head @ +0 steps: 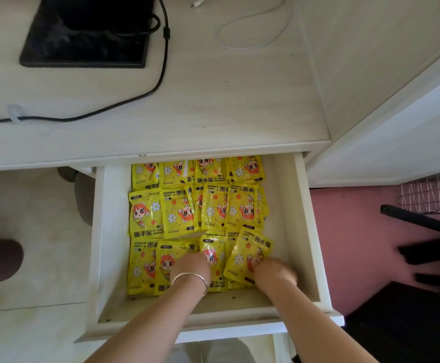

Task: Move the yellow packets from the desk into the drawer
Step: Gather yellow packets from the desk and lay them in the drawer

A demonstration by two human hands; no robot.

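Note:
The white drawer (301,231) stands pulled out below the desk edge. Several yellow hand-warmer packets (177,213) with a red cartoon figure lie in rows across its floor. My left hand (192,265), with a silver bangle on the wrist, rests palm down on a packet (212,254) in the front row. My right hand (272,271) holds the lower edge of a tilted packet (247,254) at the front right, which lies on top of others. No yellow packets show on the desk top (213,100).
A black monitor base (82,45) and a black cable (140,96) sit on the desk at the back left; a white cable (255,30) loops at the back. To the right are a pink floor (357,244) and black chair parts (423,247).

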